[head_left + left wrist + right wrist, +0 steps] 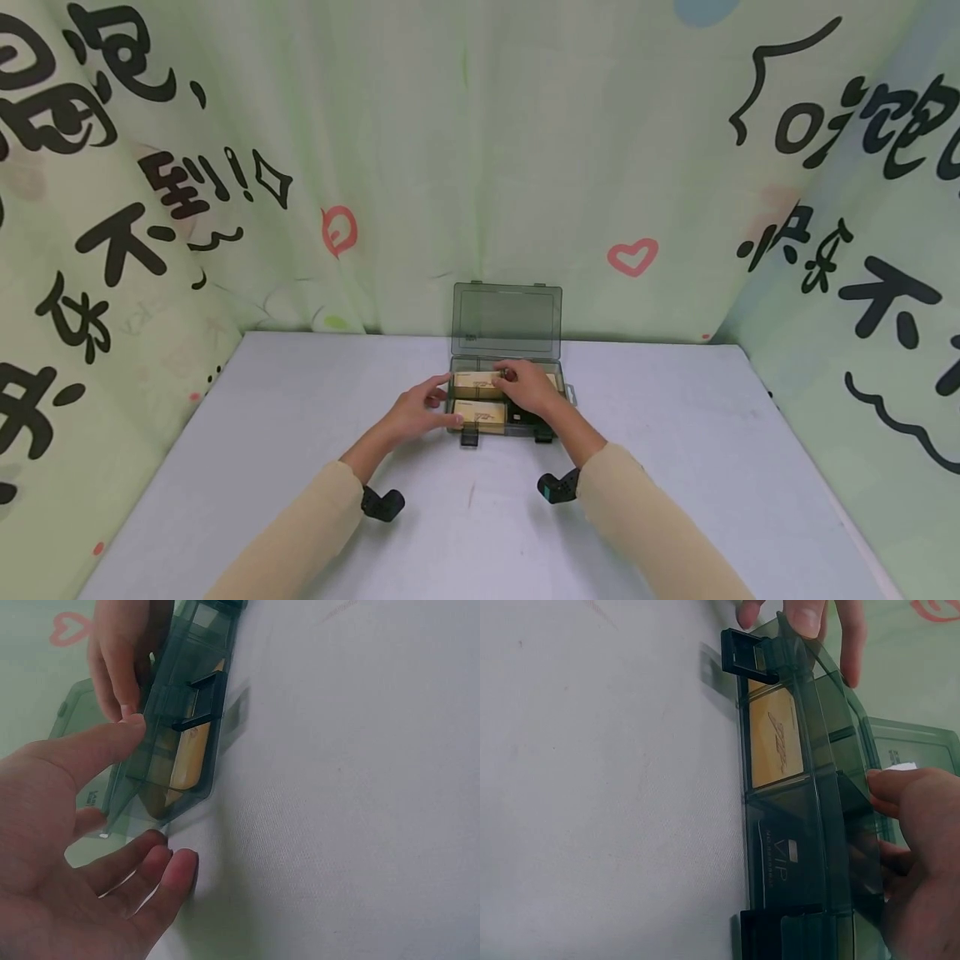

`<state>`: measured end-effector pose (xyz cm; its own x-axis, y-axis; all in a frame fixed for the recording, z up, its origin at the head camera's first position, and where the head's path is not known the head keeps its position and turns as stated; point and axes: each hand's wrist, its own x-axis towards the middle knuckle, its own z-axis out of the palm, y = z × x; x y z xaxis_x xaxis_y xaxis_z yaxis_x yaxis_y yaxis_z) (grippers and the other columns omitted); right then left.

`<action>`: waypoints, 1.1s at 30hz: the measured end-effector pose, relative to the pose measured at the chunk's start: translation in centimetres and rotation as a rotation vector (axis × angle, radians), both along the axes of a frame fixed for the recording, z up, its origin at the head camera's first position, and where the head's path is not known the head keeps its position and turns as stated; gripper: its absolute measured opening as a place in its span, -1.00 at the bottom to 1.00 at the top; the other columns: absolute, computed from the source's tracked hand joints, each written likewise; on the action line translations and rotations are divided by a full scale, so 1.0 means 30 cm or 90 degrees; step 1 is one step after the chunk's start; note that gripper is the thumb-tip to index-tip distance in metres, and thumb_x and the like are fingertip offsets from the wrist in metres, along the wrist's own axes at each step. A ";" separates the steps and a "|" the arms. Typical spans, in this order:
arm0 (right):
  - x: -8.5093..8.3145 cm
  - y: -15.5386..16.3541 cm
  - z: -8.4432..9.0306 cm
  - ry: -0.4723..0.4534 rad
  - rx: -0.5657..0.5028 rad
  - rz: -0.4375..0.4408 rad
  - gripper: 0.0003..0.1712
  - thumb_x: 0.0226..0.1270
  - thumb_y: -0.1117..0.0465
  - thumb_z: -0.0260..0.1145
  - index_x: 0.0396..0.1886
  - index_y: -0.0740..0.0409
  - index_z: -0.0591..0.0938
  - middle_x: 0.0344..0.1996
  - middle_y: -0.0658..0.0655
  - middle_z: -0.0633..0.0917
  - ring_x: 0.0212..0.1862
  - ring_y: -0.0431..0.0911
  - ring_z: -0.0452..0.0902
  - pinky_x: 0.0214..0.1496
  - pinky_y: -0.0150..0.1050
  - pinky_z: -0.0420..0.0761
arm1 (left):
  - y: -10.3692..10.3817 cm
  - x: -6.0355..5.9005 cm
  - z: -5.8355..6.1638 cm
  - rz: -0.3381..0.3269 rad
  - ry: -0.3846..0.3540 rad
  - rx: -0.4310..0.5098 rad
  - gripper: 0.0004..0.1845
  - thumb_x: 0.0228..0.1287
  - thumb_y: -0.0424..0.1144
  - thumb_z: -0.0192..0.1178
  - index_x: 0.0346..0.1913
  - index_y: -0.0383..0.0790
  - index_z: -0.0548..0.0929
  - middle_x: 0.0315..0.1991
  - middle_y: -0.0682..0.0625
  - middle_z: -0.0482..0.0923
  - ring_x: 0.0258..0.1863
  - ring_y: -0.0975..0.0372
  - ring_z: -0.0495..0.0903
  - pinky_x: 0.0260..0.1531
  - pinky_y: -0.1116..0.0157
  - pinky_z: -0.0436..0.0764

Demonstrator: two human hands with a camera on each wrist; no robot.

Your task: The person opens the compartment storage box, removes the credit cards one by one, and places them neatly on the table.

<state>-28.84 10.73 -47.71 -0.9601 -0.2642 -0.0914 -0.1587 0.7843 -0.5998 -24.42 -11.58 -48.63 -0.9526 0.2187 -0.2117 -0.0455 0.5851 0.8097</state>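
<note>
A see-through grey-green compartment case point(480, 432) stands with its lid point(506, 318) raised at the back. Yellowish card stacks point(480, 414) fill its front left compartment, with another yellowish stack point(474, 385) behind. A black card point(774, 859) marked VIP shows through the front wall. My left hand point(416, 410) is at the case's left end, thumb at the front corner, other fingers loosely spread beside it. Over the middle compartments, my right hand point(528, 387) reaches in with bent fingers at the rear stack's right end; I cannot tell whether they pinch anything.
Two dark latches, left point(468, 437) and right point(543, 435), hang from the case's front. The white-covered table point(315, 400) spreads around it. Printed curtains point(412, 167) stand behind and at both sides. Each wrist wears a small black camera, such as the left one point(382, 504).
</note>
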 end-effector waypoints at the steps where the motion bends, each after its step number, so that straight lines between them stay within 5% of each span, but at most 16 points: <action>1: -0.001 -0.001 0.001 0.000 0.006 0.000 -0.57 0.44 0.05 0.18 0.23 0.06 0.56 -0.04 0.16 0.65 -0.05 -0.01 0.53 0.03 -0.01 0.53 | 0.000 0.000 0.001 -0.001 -0.001 0.000 -0.12 0.10 -0.04 0.42 0.47 0.08 0.24 0.20 -0.10 0.52 0.20 0.03 0.48 0.13 -0.01 0.51; 12: -0.005 -0.017 0.007 -0.005 0.057 0.018 -0.59 0.49 0.09 0.10 0.23 0.10 0.56 0.09 0.23 0.64 0.12 0.08 0.55 0.15 0.03 0.53 | -0.003 -0.002 -0.004 -0.006 -0.005 0.002 -0.12 0.09 -0.03 0.43 0.47 0.09 0.24 0.21 -0.11 0.52 0.21 0.02 0.47 0.14 -0.01 0.50; 33: -0.030 -0.023 -0.001 -0.042 0.078 0.022 -0.64 0.52 0.09 0.04 0.20 0.02 0.55 0.12 0.20 0.62 0.10 0.07 0.54 0.14 0.03 0.50 | -0.001 0.004 0.006 -0.006 -0.011 0.005 -0.12 0.11 -0.03 0.41 0.48 0.11 0.21 0.23 -0.09 0.49 0.24 0.02 0.45 0.15 -0.03 0.50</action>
<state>-29.74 10.04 -47.73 -0.9415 -0.2799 -0.1875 -0.1505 0.8474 -0.5092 -24.31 -11.61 -48.45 -0.9466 0.2301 -0.2257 -0.0533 0.5790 0.8136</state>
